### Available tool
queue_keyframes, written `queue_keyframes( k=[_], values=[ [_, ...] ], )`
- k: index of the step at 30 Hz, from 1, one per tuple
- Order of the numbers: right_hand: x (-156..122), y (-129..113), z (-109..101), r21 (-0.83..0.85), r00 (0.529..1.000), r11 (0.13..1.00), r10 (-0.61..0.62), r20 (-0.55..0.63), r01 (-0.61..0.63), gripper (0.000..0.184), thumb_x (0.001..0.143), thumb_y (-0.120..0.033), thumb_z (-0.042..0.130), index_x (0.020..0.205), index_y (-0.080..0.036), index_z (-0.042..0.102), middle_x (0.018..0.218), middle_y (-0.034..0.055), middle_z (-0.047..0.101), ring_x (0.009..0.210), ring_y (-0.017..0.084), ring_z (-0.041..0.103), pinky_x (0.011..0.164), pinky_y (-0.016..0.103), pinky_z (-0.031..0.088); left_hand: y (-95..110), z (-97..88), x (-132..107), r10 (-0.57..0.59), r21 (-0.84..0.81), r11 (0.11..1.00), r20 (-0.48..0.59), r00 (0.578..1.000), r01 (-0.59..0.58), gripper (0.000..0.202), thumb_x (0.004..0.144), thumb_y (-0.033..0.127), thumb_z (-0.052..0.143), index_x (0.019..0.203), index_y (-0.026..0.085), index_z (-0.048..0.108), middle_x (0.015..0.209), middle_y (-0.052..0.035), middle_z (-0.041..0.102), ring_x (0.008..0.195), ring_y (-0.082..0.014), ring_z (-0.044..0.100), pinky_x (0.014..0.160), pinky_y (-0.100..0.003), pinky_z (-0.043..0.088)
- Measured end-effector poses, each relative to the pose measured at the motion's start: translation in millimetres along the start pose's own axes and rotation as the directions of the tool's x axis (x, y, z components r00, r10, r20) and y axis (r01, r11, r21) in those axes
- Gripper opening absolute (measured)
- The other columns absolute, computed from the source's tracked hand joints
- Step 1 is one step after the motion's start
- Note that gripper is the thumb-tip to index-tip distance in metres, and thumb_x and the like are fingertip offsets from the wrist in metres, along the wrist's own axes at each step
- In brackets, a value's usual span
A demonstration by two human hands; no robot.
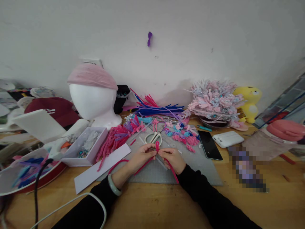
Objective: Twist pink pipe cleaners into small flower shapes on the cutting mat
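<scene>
My left hand (pixel 140 156) and my right hand (pixel 173 158) meet over a grey cutting mat (pixel 205 173), fingers pinched on a pink pipe cleaner (pixel 157 147). A small loop of it stands up between the fingertips, and its two ends trail back toward my wrists. A pale green bangle (pixel 113 185) circles my left wrist. White-handled scissors (pixel 153 137) lie just beyond my fingers. Small pink and blue pipe-cleaner flowers (pixel 182 135) are scattered on the mat behind my right hand.
A white foam head (pixel 91 101) with a pink band stands at the back left. Piles of pipe cleaners (pixel 119 136), a white box (pixel 85 147), a phone (pixel 209 145), a power bank (pixel 228 139), a decorated headpiece (pixel 214 100) and a yellow plush (pixel 250 101) surround the mat.
</scene>
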State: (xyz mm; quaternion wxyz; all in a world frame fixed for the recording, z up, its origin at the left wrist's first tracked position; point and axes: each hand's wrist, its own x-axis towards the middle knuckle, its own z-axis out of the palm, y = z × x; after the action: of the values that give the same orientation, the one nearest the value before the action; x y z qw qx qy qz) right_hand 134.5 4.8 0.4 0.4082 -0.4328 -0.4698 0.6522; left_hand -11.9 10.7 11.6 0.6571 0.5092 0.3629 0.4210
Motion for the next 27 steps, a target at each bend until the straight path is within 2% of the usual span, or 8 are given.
queue_keyframes(
  k=[4, 7, 13, 16, 20, 24, 27],
  values=[
    [-0.2, 0.7, 0.0, 0.011, 0.999, 1.0, 0.019, -0.033, -0.018, 0.018, 0.062, -0.032, 0.06, 0.066, -0.014, 0.061, 0.037, -0.0089, 0.037, 0.023, 0.002, 0.025, 0.023, 0.017, 0.019, 1.1, 1.4, -0.5, 0.009, 0.017, 1.0, -0.014, 1.0, -0.009, 0.017, 0.064, 0.023, 0.062, 0.079, 0.014, 0.057, 0.068, 0.0018, 0.054, 0.052, -0.007, 0.045, 0.054, -0.02, 0.033],
    [-0.6, 0.8, 1.1, -0.003, 0.999, 1.0, 0.019, -0.037, -0.019, 0.016, 0.062, -0.03, 0.059, 0.065, -0.014, 0.061, 0.036, -0.0091, 0.037, 0.023, 0.002, 0.025, 0.024, 0.017, 0.019, -1.0, 3.5, -0.2, -0.014, 0.005, 1.0, -0.042, 0.999, 0.015, 0.018, 0.064, 0.024, 0.062, 0.078, 0.015, 0.056, 0.064, 0.0032, 0.053, 0.051, -0.0071, 0.046, 0.053, -0.02, 0.034],
    [-1.2, -0.1, 2.5, -0.011, 1.0, 1.0, 0.027, 0.005, -0.027, 0.016, 0.064, -0.029, 0.057, 0.06, -0.014, 0.059, 0.035, -0.0089, 0.037, 0.023, 0.002, 0.027, 0.025, 0.017, 0.02, -5.9, 5.3, 0.4, -0.061, -0.13, 0.99, -0.055, 0.997, 0.054, 0.015, 0.063, 0.023, 0.063, 0.068, 0.015, 0.052, 0.058, 0.0037, 0.051, 0.049, -0.0076, 0.047, 0.052, -0.021, 0.034],
    [-1.8, -2.2, 2.0, 0.073, 0.996, 0.996, 0.038, 0.076, -0.044, 0.018, 0.065, -0.028, 0.057, 0.056, -0.013, 0.057, 0.038, -0.0069, 0.041, 0.025, 0.003, 0.03, 0.026, 0.017, 0.02, -3.9, 5.1, -1.2, -0.055, -0.197, 0.979, -0.03, 0.998, 0.048, 0.012, 0.064, 0.021, 0.062, 0.066, 0.014, 0.053, 0.06, 0.0022, 0.053, 0.053, -0.009, 0.049, 0.056, -0.022, 0.036],
    [-3.1, -6.4, 0.3, 0.288, 0.964, 0.936, 0.136, 0.228, -0.2, 0.02, 0.067, -0.028, 0.055, 0.056, -0.011, 0.055, 0.048, -0.0028, 0.049, 0.031, 0.001, 0.025, 0.028, 0.015, 0.017, 0.8, 5.5, -4.3, -0.056, -0.238, 0.969, 0.014, 0.998, 0.058, 0.006, 0.067, 0.018, 0.059, 0.067, 0.014, 0.055, 0.062, -0.0003, 0.055, 0.06, -0.0113, 0.052, 0.062, -0.024, 0.038],
    [-2.9, -4.0, -1.2, 0.326, 0.933, 0.912, 0.137, 0.332, -0.25, 0.017, 0.066, -0.026, 0.06, 0.062, -0.009, 0.058, 0.047, -0.0043, 0.046, 0.032, 0.0, 0.022, 0.029, 0.014, 0.016, 2.0, 5.6, -6.4, -0.046, -0.293, 0.954, 0.075, 0.996, 0.066, 0.002, 0.066, 0.013, 0.058, 0.068, 0.013, 0.058, 0.063, -0.0013, 0.056, 0.061, -0.0118, 0.052, 0.064, -0.024, 0.039],
    [-1.9, 0.9, 0.0, 0.348, 0.934, 0.908, 0.112, 0.34, -0.236, 0.017, 0.063, -0.027, 0.064, 0.064, -0.011, 0.058, 0.046, -0.005, 0.045, 0.034, 0.001, 0.031, 0.032, 0.014, 0.023, 1.4, 4.9, -6.8, -0.043, -0.314, 0.947, 0.08, 0.996, 0.066, 0.004, 0.064, 0.013, 0.06, 0.068, 0.013, 0.059, 0.064, -0.0014, 0.056, 0.062, -0.0119, 0.052, 0.062, -0.023, 0.039]
  ],
)
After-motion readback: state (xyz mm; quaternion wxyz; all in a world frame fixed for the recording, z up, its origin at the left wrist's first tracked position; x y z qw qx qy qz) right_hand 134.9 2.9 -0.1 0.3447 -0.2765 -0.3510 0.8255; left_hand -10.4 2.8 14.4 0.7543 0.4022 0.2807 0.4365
